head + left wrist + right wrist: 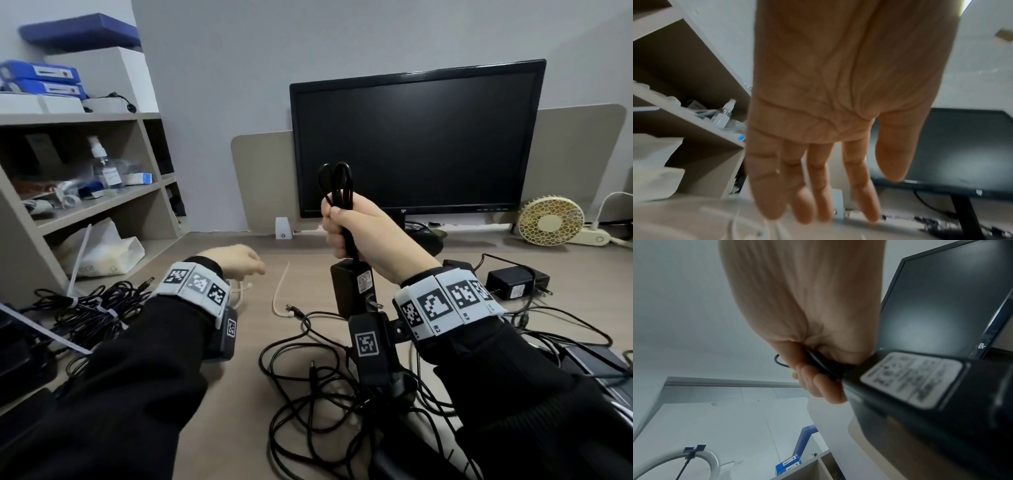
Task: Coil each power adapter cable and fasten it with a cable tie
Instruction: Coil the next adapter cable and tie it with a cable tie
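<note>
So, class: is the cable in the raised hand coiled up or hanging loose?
Coiled. The right hand grips the cable folded into loops that stick out above the fist; no tie is on it yet.

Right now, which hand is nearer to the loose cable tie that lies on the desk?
Left. The left hand, open, is just left of the cable tie. The right hand is raised above the desk to the right, gripping the coiled cable.
</note>
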Available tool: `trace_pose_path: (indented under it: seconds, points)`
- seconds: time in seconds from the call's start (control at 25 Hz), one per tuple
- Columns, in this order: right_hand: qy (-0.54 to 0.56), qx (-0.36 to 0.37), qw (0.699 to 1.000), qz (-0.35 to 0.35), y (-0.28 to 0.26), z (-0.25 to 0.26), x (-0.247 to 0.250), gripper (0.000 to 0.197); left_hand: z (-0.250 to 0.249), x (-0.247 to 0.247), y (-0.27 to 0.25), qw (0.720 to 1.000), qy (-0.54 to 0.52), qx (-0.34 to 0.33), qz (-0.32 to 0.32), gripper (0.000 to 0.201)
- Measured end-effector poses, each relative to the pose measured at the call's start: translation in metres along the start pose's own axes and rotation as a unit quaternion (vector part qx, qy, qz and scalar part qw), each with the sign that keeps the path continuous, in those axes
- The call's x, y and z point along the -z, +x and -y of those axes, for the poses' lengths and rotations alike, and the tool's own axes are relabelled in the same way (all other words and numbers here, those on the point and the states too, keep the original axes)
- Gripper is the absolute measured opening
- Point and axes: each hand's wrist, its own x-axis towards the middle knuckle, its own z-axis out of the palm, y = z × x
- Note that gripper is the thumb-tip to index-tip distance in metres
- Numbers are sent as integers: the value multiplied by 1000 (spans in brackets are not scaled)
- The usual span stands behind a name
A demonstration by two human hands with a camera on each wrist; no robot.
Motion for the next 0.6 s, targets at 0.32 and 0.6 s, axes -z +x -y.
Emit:
trace_pose_path:
  seconds: [0.32, 0.6]
  points:
    - [-40, -24, 999, 3, 3, -4, -5, 26, 5, -22, 17, 974, 196, 111, 28, 25]
    - [-38, -23, 999, 10, 3, -1, -5, 26, 6, -19, 13, 965, 195, 171, 46, 26]
